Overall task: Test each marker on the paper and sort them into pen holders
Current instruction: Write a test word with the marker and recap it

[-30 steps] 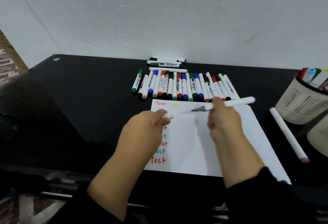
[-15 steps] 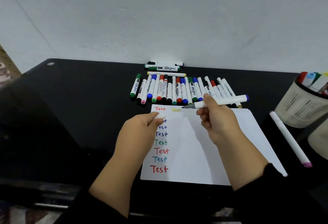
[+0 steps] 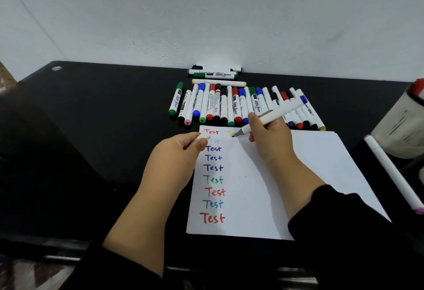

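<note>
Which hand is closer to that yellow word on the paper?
The right hand: its marker tip sits at the yellow word. The left hand, pinching a white cap, is farther left.

- The right hand (image 3: 268, 138) grips an uncapped marker (image 3: 273, 115), its dark tip touching the paper (image 3: 321, 175) beside a yellow word.
- The left hand (image 3: 176, 154) pinches a white cap (image 3: 204, 137) at the paper's 11 o'clock corner.
- A row of markers (image 3: 229, 106) lies at 12 o'clock from the paper on the black table (image 3: 91, 129) — a pen holder (image 3: 399, 124) stands at 3 o'clock.
</note>
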### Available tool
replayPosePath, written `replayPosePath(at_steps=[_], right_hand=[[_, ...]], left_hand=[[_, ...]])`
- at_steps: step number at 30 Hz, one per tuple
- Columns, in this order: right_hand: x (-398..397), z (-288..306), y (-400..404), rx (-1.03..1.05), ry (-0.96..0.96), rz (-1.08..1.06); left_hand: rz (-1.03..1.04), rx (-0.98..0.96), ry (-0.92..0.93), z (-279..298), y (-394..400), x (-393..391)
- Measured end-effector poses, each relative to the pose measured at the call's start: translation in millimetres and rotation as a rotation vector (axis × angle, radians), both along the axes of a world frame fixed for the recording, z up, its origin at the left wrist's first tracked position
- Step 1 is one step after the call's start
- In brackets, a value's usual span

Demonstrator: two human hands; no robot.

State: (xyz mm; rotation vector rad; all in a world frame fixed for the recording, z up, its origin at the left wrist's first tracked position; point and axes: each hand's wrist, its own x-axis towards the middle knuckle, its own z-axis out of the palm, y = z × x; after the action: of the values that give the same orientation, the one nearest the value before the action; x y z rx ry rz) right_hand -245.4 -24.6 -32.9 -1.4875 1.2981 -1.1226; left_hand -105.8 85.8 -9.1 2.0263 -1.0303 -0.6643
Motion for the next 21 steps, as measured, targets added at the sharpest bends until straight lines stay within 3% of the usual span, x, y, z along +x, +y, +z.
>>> replayPosePath(at_steps=[11, 21], right_hand=[[2.9, -4.6, 0.1, -0.046, 0.082, 0.093], [1.6, -4.3, -1.3, -0.030, 0.056, 0.042]], left_hand=[[-0.016, -0.010, 0.028, -2.3, -1.6, -3.7], [-0.014, -0.010, 0.016, -0.1, 0.1, -4.2]])
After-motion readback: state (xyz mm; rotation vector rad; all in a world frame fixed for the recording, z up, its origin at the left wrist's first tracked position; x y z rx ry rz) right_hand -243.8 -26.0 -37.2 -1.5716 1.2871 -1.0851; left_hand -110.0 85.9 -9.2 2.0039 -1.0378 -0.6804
